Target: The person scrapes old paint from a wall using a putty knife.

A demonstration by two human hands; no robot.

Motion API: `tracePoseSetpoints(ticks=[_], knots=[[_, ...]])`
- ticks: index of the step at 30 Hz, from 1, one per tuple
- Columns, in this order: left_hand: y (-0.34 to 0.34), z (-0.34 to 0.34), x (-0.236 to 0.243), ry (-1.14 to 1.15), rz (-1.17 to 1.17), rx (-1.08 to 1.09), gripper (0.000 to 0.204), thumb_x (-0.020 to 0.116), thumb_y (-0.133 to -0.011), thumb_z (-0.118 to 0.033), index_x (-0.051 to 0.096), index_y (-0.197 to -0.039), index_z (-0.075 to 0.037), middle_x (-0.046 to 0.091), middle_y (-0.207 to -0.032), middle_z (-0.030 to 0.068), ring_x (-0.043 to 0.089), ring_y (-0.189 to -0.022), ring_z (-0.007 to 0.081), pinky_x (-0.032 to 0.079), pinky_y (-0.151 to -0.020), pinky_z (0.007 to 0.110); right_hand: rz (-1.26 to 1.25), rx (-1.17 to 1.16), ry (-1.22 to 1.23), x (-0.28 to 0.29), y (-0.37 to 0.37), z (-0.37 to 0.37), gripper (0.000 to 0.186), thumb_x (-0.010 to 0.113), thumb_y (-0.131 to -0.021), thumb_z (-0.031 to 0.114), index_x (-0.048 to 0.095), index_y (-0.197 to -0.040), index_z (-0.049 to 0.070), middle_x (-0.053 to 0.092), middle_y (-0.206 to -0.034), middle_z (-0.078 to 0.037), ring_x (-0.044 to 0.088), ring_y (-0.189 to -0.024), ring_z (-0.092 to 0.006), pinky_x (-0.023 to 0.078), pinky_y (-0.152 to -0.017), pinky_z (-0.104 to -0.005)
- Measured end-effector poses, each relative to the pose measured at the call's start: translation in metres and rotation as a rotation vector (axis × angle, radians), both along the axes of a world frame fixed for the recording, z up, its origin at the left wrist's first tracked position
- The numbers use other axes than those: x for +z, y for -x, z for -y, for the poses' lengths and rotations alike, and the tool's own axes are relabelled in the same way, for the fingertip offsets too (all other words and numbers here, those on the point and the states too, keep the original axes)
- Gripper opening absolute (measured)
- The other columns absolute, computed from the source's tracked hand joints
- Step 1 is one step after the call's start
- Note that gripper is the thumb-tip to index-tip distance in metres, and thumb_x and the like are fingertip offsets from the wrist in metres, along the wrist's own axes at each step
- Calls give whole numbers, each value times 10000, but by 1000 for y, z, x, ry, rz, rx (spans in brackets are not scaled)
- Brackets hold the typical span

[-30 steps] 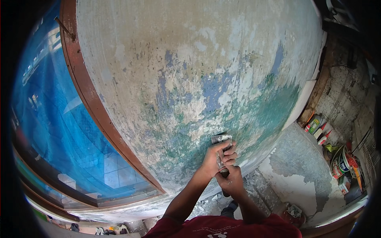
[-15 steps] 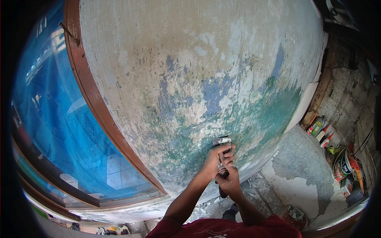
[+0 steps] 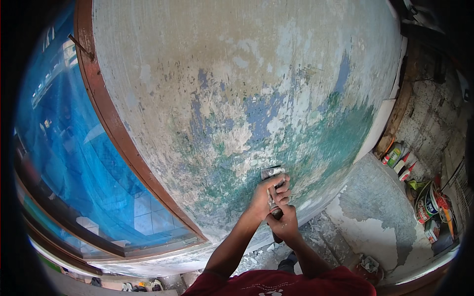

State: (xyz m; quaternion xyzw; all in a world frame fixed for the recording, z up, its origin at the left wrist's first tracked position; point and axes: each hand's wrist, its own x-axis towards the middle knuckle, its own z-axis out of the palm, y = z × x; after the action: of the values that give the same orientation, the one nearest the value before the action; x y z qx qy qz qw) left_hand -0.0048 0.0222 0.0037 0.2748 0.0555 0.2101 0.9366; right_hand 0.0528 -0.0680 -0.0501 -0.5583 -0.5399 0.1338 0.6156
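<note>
Both of my hands grip one paint scraper [image 3: 272, 172], whose wide metal blade lies against a wall [image 3: 163, 93] of worn paint. My left hand [image 3: 262, 196] is closed nearer the blade, its fingers along the neck of the tool. Lower down, my right hand [image 3: 285, 222] is wrapped round the dark handle. Around the blade the surface shows patches of green, blue-violet, white and beige, with bare whitish spots just above it.
A brown frame [image 3: 116, 128] borders a window with blue sheeting [image 3: 94, 148] on the left. Paint flakes [image 3: 256, 256] litter the floor below. To the right, bottles [image 3: 393, 157] and a paint bucket [image 3: 426, 204] with tools stand by a rough block wall [image 3: 424, 113].
The scraper and both hands have shifted slightly up and to the left along the wall. More of the blade's face shows now. The wall and window have drifted a little left in view.
</note>
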Motion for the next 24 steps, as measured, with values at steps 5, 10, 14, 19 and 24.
tracePoseSetpoints(ticks=[5, 10, 14, 19, 24], knots=[[-2, -3, 6, -18, 70, -23, 199, 517, -884, -228, 507, -931, -35, 354, -609, -29, 336, -486, 75, 304, -456, 229, 44, -22, 24, 16, 2, 5, 124, 607, -650, -2, 523, -740, 12, 505, -522, -135, 548, -459, -312, 403, -447, -347], [-4, -2, -6, 32, 89, -56, 199, 513, -886, -232, 503, -927, -37, 345, -614, -30, 329, -491, 73, 304, -462, 227, 103, -61, 19, 6, -1, 7, 126, 611, -641, 6, 519, -726, 17, 500, -512, -134, 549, -456, -310, 402, -454, -363], [-4, -2, -5, -17, 79, -24, 198, 518, -882, -232, 508, -923, -38, 343, -611, -32, 317, -497, 74, 297, -468, 226, 57, -20, 39, 6, -2, 5, 143, 615, -633, 8, 524, -744, 15, 505, -522, -128, 538, -451, -310, 406, -456, -360], [1, 0, -3, -42, 19, 11, 207, 525, -876, -239, 516, -916, -37, 344, -609, -33, 312, -496, 73, 299, -471, 231, 45, -15, 1, -3, 0, -1, 252, 609, -639, 2, 588, -890, -1, 498, -529, -119, 517, -423, -274, 400, -453, -347], [3, -3, 4, -46, -2, 7, 202, 544, -863, -230, 526, -921, -38, 353, -610, -36, 326, -492, 72, 301, -464, 236, 29, 9, -55, -2, 4, -3, 509, 596, -659, -8, 561, -1166, 16, 471, -505, -93, 501, -403, -206, 381, -434, -311]])
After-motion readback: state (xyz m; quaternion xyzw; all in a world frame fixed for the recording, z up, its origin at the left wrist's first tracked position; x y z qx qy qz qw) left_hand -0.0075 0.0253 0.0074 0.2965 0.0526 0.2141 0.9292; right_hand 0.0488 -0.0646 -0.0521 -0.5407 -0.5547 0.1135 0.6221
